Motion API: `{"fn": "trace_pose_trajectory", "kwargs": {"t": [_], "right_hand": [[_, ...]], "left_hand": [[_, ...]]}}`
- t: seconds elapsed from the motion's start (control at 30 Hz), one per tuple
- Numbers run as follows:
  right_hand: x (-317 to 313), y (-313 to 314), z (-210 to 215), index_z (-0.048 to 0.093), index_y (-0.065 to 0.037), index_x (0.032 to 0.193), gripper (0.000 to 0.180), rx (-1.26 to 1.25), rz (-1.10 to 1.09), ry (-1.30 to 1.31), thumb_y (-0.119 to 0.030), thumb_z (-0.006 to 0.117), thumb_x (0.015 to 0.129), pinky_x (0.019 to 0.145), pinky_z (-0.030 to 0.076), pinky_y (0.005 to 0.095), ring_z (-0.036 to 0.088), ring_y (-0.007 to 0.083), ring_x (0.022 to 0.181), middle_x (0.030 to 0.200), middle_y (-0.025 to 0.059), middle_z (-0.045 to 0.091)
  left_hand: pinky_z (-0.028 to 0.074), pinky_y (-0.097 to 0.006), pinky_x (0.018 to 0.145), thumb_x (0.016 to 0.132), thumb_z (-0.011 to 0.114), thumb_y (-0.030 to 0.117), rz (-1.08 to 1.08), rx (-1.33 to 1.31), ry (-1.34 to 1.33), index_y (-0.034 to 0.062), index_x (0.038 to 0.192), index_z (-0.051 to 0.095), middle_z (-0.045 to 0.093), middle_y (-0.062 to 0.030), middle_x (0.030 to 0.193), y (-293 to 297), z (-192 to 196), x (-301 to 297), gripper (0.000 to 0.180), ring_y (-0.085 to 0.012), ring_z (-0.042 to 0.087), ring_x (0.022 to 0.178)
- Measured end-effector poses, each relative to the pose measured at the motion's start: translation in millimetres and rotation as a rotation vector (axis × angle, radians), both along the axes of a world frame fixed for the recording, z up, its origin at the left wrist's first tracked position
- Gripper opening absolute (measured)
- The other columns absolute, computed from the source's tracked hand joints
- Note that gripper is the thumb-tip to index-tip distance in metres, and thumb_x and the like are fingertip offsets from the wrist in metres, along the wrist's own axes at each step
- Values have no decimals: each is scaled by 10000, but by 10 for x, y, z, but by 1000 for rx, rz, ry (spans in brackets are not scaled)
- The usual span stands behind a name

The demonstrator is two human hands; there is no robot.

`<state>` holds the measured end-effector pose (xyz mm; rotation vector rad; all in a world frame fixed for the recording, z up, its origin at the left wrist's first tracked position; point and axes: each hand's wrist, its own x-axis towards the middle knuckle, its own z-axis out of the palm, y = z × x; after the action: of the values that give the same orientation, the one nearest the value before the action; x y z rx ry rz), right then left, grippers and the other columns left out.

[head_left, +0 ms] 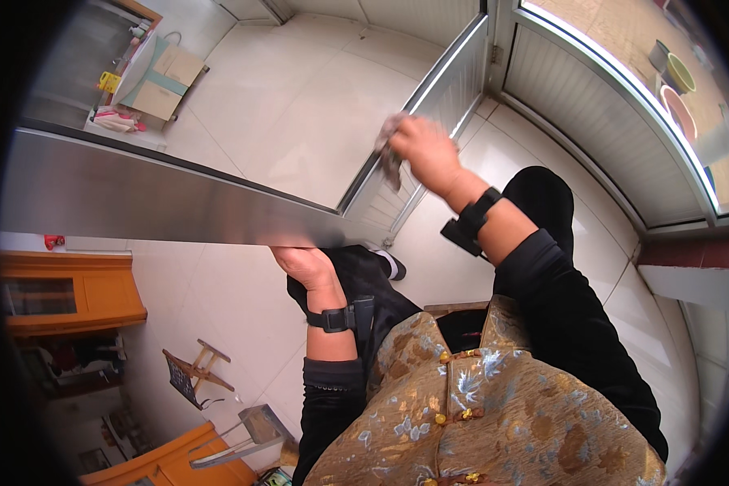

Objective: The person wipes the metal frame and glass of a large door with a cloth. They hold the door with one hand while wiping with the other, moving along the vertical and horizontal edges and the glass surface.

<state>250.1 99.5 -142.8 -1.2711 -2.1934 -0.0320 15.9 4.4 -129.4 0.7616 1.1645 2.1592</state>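
My right hand (429, 154) is closed around a crumpled grey-brown cloth (391, 168). The cloth lies against the dark-edged metal frame of a glazed door (454, 69), and the hand is slightly blurred. Lower left, my left hand (301, 264) rests at the edge of the broad silver door panel (170, 196). Its wrist is bent and its fingers are hidden by the panel, so their grip does not show. Black straps with small devices circle both wrists.
Beyond the glass stands a beige and green cabinet (166, 79) with a yellow container (109, 81). Wooden furniture (109, 287) and a folding stool (198, 373) are to the left. Basins (679, 73) show through the right-hand window. My leg and shoe (393, 265) are close to the door.
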Motion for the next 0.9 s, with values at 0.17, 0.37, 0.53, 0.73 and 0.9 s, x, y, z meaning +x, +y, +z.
{"fn": "trace_pose_trajectory", "kwargs": {"t": [0.17, 0.37, 0.53, 0.73, 0.9], "right_hand": [[12, 219, 124, 611, -110, 1099, 370, -41, -195, 481, -48, 679, 741, 862, 507, 434, 568, 348, 1092, 1198, 118, 556], [-337, 101, -199, 582, -92, 1090, 318, -136, -202, 419, -49, 640, 780, 878, 497, 446, 570, 355, 1039, 1114, 140, 530], [-374, -99, -332, 591, -77, 964, 246, 61, -17, 218, -44, 651, 728, 778, 504, 429, 578, 334, 939, 1045, 111, 548], [-704, -503, -341, 610, -102, 965, 223, 43, 205, 164, -85, 614, 743, 775, 488, 394, 569, 271, 971, 1048, 81, 543], [-769, -612, -257, 659, -119, 964, 197, -37, 260, 85, -156, 580, 788, 859, 460, 388, 551, 250, 1014, 1077, 79, 538]], "left_hand": [[430, -310, 952, 1024, 447, 320, -3, 20, -1, 29, 1152, 556, 545, -40, 1168, 12, -86, -47, 336, -172, 515, 1068], [441, -311, 940, 1015, 469, 287, 3, 3, 81, 41, 1142, 557, 540, -26, 1139, -17, -167, -130, 290, -160, 520, 1049], [446, -310, 924, 1003, 489, 273, 5, 24, 80, 50, 1117, 561, 536, -20, 1111, 11, -196, -139, 260, -153, 522, 1025], [458, -317, 891, 1014, 464, 275, 106, -43, 161, 28, 1093, 561, 549, -44, 1093, -4, -197, -114, 277, -169, 533, 988], [469, -329, 879, 1033, 422, 305, 86, -27, 122, -19, 1081, 562, 561, -84, 1098, 45, -194, -112, 356, -199, 538, 969]]}}
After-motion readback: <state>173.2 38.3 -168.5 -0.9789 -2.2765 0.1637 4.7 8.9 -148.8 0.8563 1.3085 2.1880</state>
